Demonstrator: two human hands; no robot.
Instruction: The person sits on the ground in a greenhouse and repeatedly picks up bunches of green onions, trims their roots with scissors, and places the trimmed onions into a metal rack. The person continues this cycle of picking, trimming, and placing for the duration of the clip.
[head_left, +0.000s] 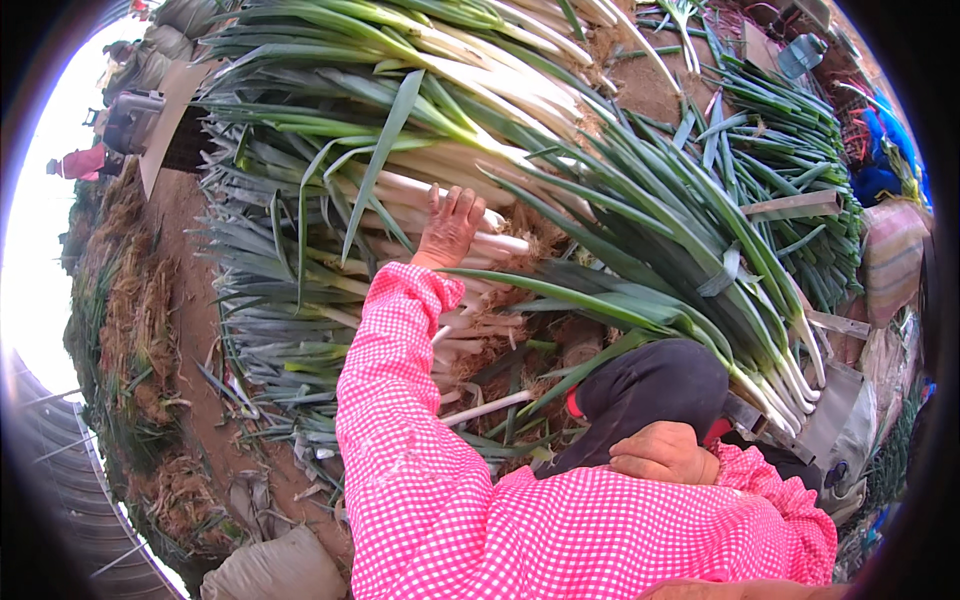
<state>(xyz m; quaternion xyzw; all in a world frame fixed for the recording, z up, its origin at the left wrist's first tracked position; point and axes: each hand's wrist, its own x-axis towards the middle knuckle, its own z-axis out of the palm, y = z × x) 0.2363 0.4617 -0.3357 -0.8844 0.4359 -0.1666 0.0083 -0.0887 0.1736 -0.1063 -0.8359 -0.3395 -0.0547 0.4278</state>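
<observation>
My left hand is stretched out over a big heap of long green onions. Its fingers lie close together on the white stalks near the root ends; whether they grip one is hidden beneath the palm. Near my bent knee, my right hand is curled in front of my body, with nothing seen in it. To the right of the knee, a loose bundle of cleaner green onions lies with its white ends on a metal plate and its leaves pointing up and left.
More green onions are stacked at the upper right, beside a metal bar. A plastic jug and a striped sack stand at the right. Root waste lines the left; a pale sack lies at the lower left.
</observation>
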